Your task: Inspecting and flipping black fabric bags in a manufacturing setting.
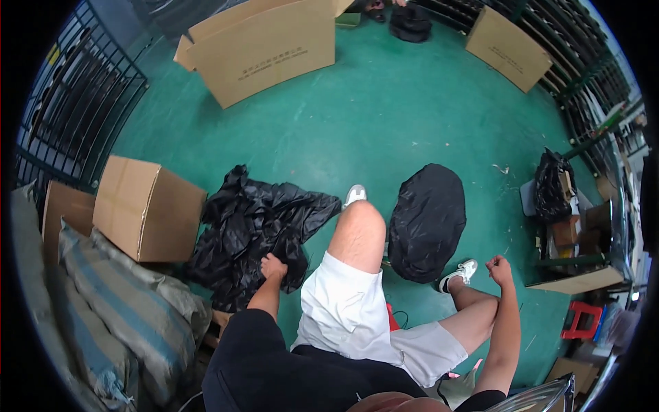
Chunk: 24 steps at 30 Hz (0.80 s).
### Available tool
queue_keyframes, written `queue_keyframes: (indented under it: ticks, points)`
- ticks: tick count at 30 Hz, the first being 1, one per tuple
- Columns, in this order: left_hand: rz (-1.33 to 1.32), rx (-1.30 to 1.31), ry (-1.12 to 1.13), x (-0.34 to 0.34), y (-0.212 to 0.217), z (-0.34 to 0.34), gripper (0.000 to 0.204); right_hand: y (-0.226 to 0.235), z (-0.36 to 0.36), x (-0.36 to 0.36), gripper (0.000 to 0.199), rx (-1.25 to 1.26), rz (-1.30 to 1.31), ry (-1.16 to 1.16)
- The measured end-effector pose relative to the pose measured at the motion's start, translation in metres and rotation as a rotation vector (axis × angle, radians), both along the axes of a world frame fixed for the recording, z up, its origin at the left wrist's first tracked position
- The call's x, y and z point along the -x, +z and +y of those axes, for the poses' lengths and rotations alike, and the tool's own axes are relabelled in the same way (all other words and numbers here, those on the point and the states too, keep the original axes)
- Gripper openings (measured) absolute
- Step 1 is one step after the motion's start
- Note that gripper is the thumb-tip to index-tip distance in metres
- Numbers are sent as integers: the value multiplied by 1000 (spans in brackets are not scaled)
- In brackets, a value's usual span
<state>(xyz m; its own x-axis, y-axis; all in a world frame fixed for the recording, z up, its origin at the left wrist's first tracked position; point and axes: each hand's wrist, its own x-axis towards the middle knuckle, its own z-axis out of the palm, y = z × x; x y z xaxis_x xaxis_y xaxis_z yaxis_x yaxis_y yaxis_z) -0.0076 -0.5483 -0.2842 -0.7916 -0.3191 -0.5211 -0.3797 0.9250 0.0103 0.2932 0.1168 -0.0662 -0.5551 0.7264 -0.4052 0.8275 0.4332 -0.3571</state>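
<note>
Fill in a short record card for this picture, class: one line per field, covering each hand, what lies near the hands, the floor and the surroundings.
Left hand: closed on a crumpled black plastic sheet
Right hand: loosely fisted, raised, holding nothing visible
Between the feet: rounded bundle wrapped in black plastic
Person's left: closed cardboard box, striped woven sacks
Floor: green, painted
Far side: two large flattened cartons
Person's right: small black bag, red stool
Edges: dark metal racks

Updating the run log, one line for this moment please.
left hand: gripping crumpled black plastic sheet | right hand: fisted, empty | filled black bag: floor
</note>
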Motion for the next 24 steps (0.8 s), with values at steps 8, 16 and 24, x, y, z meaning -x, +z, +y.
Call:
queue_keyframes:
  ticks: [8,16,24]
  points:
    - [-120,-38,-163,10,-2,-35,41,-23,-1,-33,17,455,-87,-79]
    - [-227,-108,91,-24,-24,-25,84,-20,-14,-39,16,400,76,-31]
    - [209,-323,612,-31,-79,-20,97,-13,-19,-55,13,448,74,-124]
